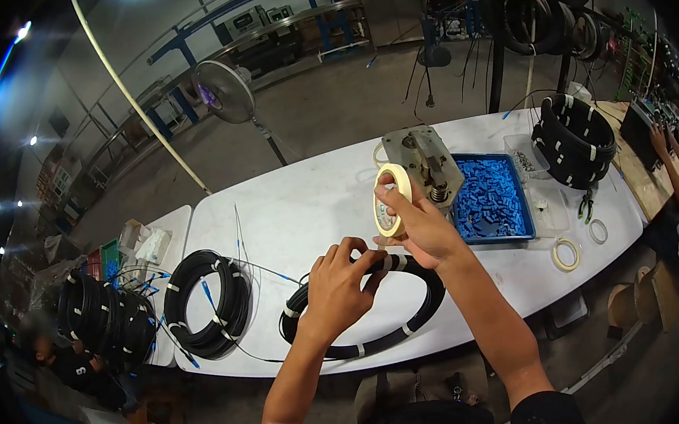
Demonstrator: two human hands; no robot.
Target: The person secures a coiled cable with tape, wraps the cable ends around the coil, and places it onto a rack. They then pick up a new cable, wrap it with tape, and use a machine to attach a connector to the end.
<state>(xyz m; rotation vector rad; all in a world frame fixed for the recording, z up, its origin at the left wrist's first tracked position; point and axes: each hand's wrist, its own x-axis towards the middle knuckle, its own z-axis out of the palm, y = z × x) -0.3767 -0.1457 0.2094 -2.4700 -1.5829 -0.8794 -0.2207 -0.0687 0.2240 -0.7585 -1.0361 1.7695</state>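
Note:
My right hand [429, 233] is closed around a roll of cream masking tape [383, 218], held upright above the table. From the roll a short strip runs down to a coil of black cable [433, 291]. My left hand [336, 290] is closed at the coil's upper side, its fingers pinching where the strip meets the cable. Pale tape bands wrap the coil in several places, and it lies tilted near the table's front edge. The left fingertips are partly hidden.
On the white table [314, 194] are another black coil [178, 304], a metal press-like device [402, 147], a blue tray [529, 211] of small blue parts, a loose tape roll [557, 256], pliers [586, 207] and stacked coils [573, 142]. A fan [222, 91] stands behind. Other people sit at both sides.

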